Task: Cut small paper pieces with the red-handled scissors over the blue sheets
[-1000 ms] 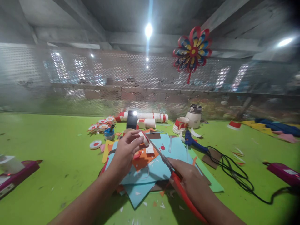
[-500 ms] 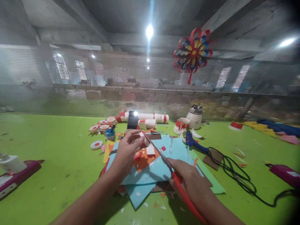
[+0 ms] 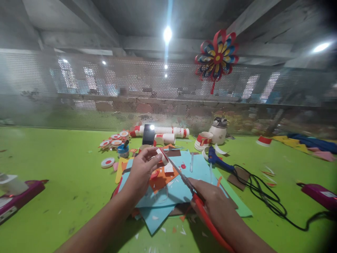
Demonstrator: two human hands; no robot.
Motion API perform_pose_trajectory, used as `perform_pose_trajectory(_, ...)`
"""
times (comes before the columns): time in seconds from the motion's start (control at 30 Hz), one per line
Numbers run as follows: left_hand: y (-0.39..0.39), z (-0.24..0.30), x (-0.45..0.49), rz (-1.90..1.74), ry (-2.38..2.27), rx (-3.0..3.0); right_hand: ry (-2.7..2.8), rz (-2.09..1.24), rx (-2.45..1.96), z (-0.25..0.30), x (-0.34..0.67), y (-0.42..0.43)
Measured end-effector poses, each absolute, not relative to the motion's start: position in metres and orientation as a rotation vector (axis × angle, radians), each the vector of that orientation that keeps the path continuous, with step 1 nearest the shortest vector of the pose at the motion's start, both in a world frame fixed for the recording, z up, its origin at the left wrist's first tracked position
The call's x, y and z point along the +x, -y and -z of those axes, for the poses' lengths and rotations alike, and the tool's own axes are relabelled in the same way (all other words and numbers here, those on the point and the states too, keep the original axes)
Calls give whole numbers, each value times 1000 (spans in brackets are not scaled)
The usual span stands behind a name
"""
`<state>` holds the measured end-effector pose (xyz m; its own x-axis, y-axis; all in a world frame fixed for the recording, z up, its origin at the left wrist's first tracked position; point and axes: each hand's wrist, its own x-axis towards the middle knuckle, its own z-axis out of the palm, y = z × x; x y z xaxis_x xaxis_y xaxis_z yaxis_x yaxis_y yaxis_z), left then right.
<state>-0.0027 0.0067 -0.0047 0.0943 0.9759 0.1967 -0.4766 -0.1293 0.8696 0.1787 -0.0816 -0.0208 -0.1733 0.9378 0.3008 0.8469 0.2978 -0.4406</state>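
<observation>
Green table [image 3: 52, 168], craft clutter. My L hand [image 3: 142, 170]: pinched on red-white cup piece [image 3: 163, 156], above blue paper [image 3: 184, 191]. My R hand [image 3: 213, 202]: closed round scissors [image 3: 184, 179], tips at piece. Cut prob. underway, unfinished; done discs [image 3: 116, 138] rear-left.

Dim, hazy scene; ceiling lamp [image 3: 167, 34] glares, edges warp.

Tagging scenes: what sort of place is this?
Likely a craft workshop bench: coloured paper sheets on a green table, a blue glue gun, red-handled scissors in the right hand, a paper pinwheel.
</observation>
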Motion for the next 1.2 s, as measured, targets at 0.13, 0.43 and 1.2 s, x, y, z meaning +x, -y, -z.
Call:
perform_pose_trajectory(0.13, -6, 4, -1, -1394, -634, 978, 2045, -215, -1584, 22, 179, 82)
perform_pose_trajectory(0.43, -8, 4, -4, -1386, -602, 992, 2045, -234, -1552, 22, 181, 79)
perform_pose_trajectory(1.2, -8, 10, -3, -1431, -680, 1148, 2030, -259, -1567, 24, 180, 80)
